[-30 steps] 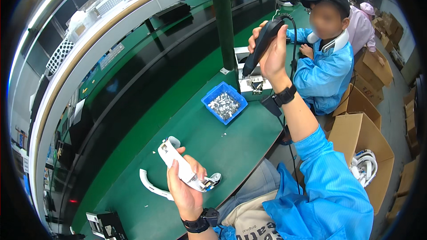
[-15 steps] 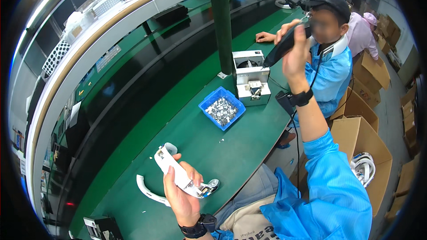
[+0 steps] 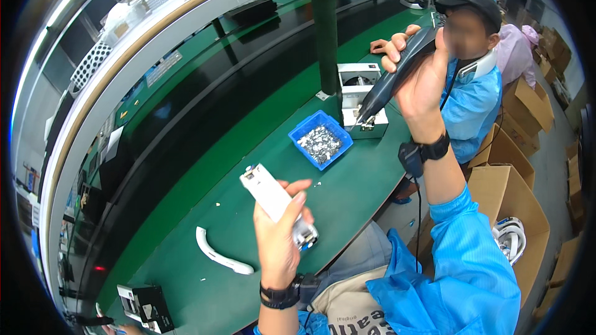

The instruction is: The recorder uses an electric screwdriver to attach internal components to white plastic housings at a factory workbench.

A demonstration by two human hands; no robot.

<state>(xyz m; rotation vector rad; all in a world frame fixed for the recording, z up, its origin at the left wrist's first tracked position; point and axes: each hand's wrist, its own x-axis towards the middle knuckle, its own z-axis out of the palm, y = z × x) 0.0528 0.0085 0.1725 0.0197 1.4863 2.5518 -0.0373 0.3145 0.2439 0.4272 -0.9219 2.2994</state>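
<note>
In the right grip (image 3: 425, 84), I am grasping a black handheld driver (image 3: 386, 87) about its body, the fingers wrapping over it and the narrow tip pointing down and to the left. In the left grip (image 3: 282, 223), I am grasping an elongated white housing (image 3: 266, 192) by its lower half; it is tilting above the counter (image 3: 347, 198), its near end exposing small components (image 3: 308, 242). The driver tip is appearing between a blue tray (image 3: 305, 125) and a boxed machine (image 3: 355, 96); whether it is touching either, I am not able to tell. The tray is containing small metallic parts (image 3: 321, 144). A curved white piece (image 3: 214, 256) is lying on the counter, left of the left grip and apart from it. Farther out, an open cardboard box (image 3: 526, 201) is standing at the right, and a co-worker (image 3: 472, 99) is sitting beyond the right grip. Caution: with the tip pointing so near the tray, a low sweep could be catching the rim and scattering the parts. A black cable (image 3: 418, 229) is hanging below the right grip; snagging at the counter edge could be pulling the driver off line. Since one grip alone is supporting the housing, slackening fingers could be dropping it, and pressure near the exposed end could be damaging components.
</note>
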